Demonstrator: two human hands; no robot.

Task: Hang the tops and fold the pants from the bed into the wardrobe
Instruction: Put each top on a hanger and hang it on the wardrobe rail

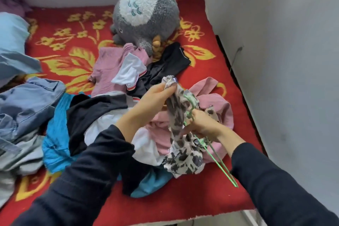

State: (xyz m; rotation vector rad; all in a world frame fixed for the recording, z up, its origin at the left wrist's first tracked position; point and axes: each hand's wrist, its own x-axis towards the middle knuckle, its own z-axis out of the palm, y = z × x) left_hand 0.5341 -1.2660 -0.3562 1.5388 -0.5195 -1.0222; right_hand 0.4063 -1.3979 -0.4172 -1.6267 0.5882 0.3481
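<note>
A black-and-white patterned top (183, 158) hangs bunched between my hands above a heap of clothes on the bed (183, 200). My left hand (152, 101) pinches the top's upper edge. My right hand (200, 124) grips a thin green wire hanger (222, 167) together with the fabric; the hanger's hook pokes up through the cloth and its long arm points down to the right. Under them lie a pink garment (218, 101), a white one (146, 145), a black one (91, 113) and a bright blue one (55, 143).
A grey plush toy (146, 14) sits at the back of the bed. Denim and pale blue clothes (23, 104) pile up at the left, a mauve top (108, 71) and black garment (170, 62) behind the heap. A grey wall (284, 60) runs along the right.
</note>
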